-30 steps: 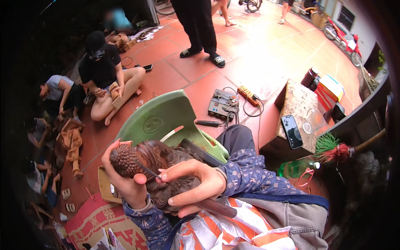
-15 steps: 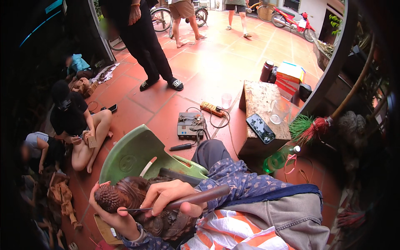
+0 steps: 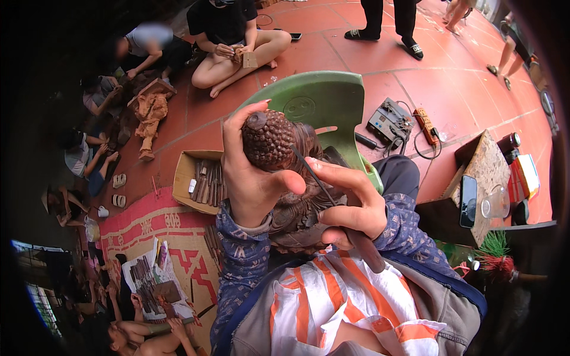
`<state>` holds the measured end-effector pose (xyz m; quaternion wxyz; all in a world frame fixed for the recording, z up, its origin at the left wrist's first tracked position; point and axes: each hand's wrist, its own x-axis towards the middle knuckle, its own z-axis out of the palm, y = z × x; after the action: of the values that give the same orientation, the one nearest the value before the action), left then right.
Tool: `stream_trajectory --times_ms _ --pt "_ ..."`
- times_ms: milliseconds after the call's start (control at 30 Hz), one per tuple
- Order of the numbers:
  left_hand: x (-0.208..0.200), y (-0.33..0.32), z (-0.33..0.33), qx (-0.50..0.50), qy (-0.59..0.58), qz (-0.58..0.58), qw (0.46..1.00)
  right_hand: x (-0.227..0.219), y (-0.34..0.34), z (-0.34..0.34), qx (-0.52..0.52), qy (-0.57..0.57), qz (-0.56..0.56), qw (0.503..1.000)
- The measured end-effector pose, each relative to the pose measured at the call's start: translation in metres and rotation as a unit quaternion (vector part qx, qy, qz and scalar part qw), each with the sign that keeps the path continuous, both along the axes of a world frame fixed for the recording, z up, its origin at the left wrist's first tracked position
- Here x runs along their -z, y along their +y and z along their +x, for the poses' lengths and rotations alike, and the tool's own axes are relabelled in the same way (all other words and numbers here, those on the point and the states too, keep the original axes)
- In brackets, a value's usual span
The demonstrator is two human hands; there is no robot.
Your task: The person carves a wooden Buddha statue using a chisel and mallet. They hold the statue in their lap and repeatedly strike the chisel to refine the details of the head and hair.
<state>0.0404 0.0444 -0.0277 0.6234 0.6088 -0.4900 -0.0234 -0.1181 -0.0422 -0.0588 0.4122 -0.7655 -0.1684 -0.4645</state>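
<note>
A dark brown carved wooden Buddha statue [image 3: 270, 145], its head covered in small curls, leans between me and a green plastic chair [image 3: 341, 89]. My left hand [image 3: 246, 178] cups the statue's head from the left, thumb stretched out in front. In my right hand [image 3: 356, 207] is a carving chisel [image 3: 365, 252] with a thin dark blade and a wooden handle. The blade slants up to the left, its tip at the side of the statue's head by the ear. Both hands partly cover the statue's lower body.
Left of the statue, a cardboard box [image 3: 185, 172] holds several wooden-handled tools. More tools lie on paper [image 3: 127, 267] over a red-patterned mat [image 3: 172, 222]. Right are a grey electrical box [image 3: 389, 118], an orange power strip [image 3: 425, 121] and a wooden stool [image 3: 490, 166] bearing a phone. Several people sit at left.
My view has swung left, bringing the toolbox and mat into sight. The chisel, earlier nearly level across the statue, now points up toward its head. Both hands keep their hold.
</note>
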Motion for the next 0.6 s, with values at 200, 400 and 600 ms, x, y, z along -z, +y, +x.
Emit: stream_trajectory --times_ms 200,400,600 --pt "-0.001 0.000 -0.002 0.004 0.017 0.000 1.000 -0.001 -0.003 0.014 -0.007 -0.007 -0.072 0.997" --pt "0.008 -0.001 0.006 -0.002 -0.003 -0.006 1.000 -0.005 0.000 0.015 0.035 0.012 -0.089 0.995" --pt "0.004 -0.001 0.004 0.012 0.007 -0.002 1.000 -0.005 0.000 0.014 0.042 0.028 -0.102 0.993"
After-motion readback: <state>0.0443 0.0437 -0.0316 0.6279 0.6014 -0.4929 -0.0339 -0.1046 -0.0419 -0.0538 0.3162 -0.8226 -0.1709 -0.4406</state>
